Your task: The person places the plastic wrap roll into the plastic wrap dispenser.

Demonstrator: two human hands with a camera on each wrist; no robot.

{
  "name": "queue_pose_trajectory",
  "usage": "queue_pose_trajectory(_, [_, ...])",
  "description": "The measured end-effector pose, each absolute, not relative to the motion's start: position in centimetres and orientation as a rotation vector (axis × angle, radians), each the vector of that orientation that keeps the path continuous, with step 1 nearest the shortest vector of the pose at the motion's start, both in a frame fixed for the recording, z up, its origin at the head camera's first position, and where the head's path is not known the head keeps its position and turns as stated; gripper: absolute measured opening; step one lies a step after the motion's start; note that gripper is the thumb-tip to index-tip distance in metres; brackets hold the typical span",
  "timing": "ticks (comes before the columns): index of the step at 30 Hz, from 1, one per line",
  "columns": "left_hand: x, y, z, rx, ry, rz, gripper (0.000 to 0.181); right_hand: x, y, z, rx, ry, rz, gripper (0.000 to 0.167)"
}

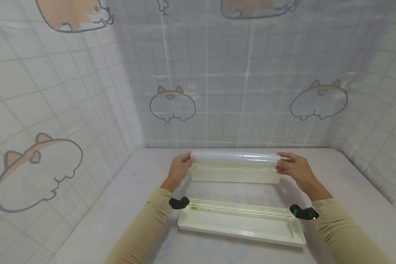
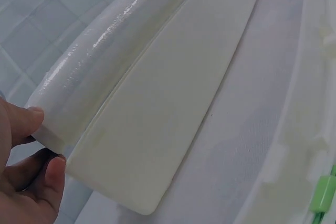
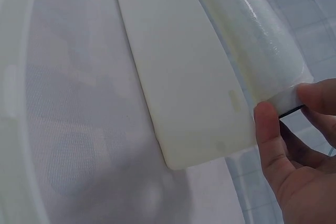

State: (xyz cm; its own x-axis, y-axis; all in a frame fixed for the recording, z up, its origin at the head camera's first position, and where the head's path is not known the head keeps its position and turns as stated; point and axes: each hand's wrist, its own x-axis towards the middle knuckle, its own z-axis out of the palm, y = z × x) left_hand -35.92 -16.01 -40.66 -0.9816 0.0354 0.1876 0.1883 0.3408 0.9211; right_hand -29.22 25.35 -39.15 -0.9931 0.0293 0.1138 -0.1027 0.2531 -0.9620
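A roll of clear film (image 1: 234,158) lies lengthwise along the top of a cream box (image 1: 234,175) at the back of the table. My left hand (image 1: 179,168) holds the roll's left end; in the left wrist view, fingers and thumb of the left hand (image 2: 31,166) curl at that end beside the box (image 2: 152,93). The right end is gripped by my right hand (image 1: 298,171). In the right wrist view, the right hand (image 3: 299,150) has its fingertips around the end of the roll (image 3: 262,40), close to the box corner (image 3: 194,93).
Nearer to me lies a long cream lid (image 1: 244,223), its inside facing up, with a rod and a small green slider (image 1: 194,206) along its back edge. A patterned curtain (image 1: 234,91) with dog drawings stands behind the table (image 1: 125,205) and on both sides.
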Motion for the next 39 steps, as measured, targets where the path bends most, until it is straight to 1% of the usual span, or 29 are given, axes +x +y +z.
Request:
queue_pose_trajectory(15, [-36.0,-15.9,-40.8,-0.166,-2.473,-1.683,0.04,-29.1,25.3,-39.0,0.071,-2.424,1.807,0.054])
queue_pose_trajectory(35, [-36.0,-16.0,-41.5,-0.11,-2.504,-1.661,0.044,-29.5,25.0,-38.8,0.049,-2.502,1.701,0.052])
queue_pose_trajectory(39, [-36.0,-16.1,-42.0,-0.111,-2.515,-1.614,0.041,-29.6,25.0,-38.9,0.048,-2.519,1.7,0.052])
